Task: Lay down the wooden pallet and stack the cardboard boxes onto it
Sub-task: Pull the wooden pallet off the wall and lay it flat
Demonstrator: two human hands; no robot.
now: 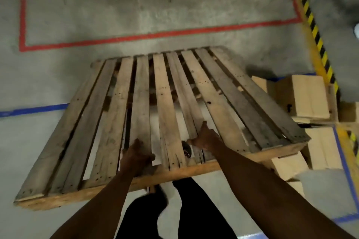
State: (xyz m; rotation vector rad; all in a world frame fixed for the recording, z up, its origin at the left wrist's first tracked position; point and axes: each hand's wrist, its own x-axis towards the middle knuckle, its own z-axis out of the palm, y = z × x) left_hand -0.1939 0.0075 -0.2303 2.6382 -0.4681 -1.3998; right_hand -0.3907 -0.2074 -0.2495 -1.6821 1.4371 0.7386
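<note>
A slatted wooden pallet (167, 103) fills the middle of the head view, its near edge raised and tilted toward me, its far edge low near the floor. My left hand (136, 156) grips a slat near the pallet's near edge, fingers curled through a gap. Just right of it, my right hand (206, 137) holds another slat, fingers hooked into the gap. Cardboard boxes (308, 95) sit on the floor to the right of the pallet, partly hidden behind its right corner. More boxes (324, 147) lie nearer, at the right edge.
Grey concrete floor (136, 11) with a red tape rectangle (155, 35) beyond the pallet. A blue tape line (33, 110) runs at the left. Yellow-black hazard striping (314, 31) runs down the right. My legs in dark trousers (174, 209) stand below the pallet's near edge.
</note>
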